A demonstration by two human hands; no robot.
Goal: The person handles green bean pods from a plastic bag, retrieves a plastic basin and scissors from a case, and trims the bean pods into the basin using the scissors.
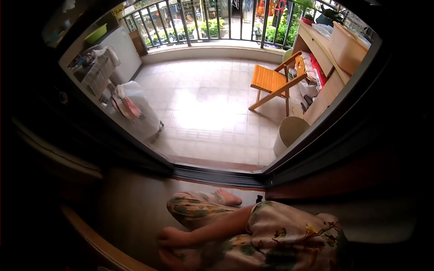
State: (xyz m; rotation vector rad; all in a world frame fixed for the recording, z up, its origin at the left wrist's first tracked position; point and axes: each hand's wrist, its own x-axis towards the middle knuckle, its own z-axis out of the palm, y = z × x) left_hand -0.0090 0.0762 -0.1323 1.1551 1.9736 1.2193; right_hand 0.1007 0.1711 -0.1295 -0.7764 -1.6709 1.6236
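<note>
A bare forearm reaches leftward from a patterned short sleeve (294, 226) at the bottom of the head view. At its end my right hand (173, 237) is closed, its fingers curled down into shadow, and what it holds is hidden. Directly below and touching it is a dim skin-coloured shape, apparently my left hand (172, 259); its fingers cannot be made out. Behind the forearm lies a leg in patterned cloth (192, 205), with a bare foot (228, 197) near the door sill.
Beyond the sliding-door track (217, 176) is a tiled balcony (203, 90) with a railing (203, 27). A wooden folding chair (270, 79), a bin (291, 133) and a cabinet stand right. A covered item (135, 108) and a white appliance (118, 54) stand left.
</note>
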